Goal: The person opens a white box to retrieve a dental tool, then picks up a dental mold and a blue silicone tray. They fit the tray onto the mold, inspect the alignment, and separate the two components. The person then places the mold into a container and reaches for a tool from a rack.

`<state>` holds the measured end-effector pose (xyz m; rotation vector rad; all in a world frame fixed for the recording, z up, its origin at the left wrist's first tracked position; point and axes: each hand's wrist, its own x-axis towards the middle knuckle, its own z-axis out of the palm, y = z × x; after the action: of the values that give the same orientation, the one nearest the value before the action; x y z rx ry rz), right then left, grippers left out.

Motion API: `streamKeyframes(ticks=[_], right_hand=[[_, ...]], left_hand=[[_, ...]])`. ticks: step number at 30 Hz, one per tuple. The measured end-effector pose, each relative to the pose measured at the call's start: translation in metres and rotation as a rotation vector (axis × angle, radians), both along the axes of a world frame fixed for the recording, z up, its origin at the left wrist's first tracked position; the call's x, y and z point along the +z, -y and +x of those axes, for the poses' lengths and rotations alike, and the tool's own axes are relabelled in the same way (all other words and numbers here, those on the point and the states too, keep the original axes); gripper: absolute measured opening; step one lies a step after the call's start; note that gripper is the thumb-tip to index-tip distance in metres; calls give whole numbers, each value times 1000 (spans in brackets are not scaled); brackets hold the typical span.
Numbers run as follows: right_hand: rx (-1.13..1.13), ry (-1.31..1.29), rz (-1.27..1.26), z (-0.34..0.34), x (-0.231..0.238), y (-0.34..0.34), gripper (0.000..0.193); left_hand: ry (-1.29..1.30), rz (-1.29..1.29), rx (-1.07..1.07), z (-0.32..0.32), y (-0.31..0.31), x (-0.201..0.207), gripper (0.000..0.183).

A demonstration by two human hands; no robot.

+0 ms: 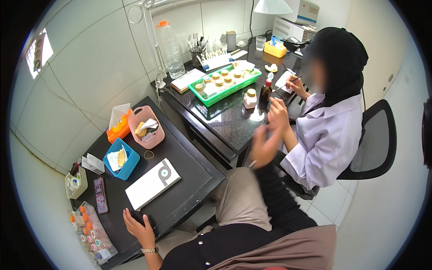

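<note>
My left hand lies on the edge of the dark table, fingers spread, holding nothing. Closest to it is a white flat box with a grey and green mark. My right hand, at the end of a black sleeve, is raised beside a co-worker's hand; motion smears its fingers. The co-worker, in a white coat and black head covering, holds a thin brush-like tool in the other hand. Near those hands stand a brown dropper bottle and a gold-lidded jar.
A green basket of gold-lidded jars sits on the black desk. My table also bears a pink basket, a blue basket, a phone and a clear box of capped bottles. A mesh chair is behind the co-worker.
</note>
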<state>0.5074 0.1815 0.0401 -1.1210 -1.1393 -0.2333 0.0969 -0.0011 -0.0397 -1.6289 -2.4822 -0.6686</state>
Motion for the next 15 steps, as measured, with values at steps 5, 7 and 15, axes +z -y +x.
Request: streamKeyframes(ticks=[5, 7, 15], right_hand=[[-103, 180, -321, 182, 13, -90, 34], [23, 183, -455, 207, 4, -120, 35], [478, 295, -673, 306, -16, -207, 13]], left_hand=[[63, 42, -28, 4, -11, -2, 62], [66, 37, -19, 6, -11, 1, 61], [73, 139, -11, 3, -13, -3, 55]])
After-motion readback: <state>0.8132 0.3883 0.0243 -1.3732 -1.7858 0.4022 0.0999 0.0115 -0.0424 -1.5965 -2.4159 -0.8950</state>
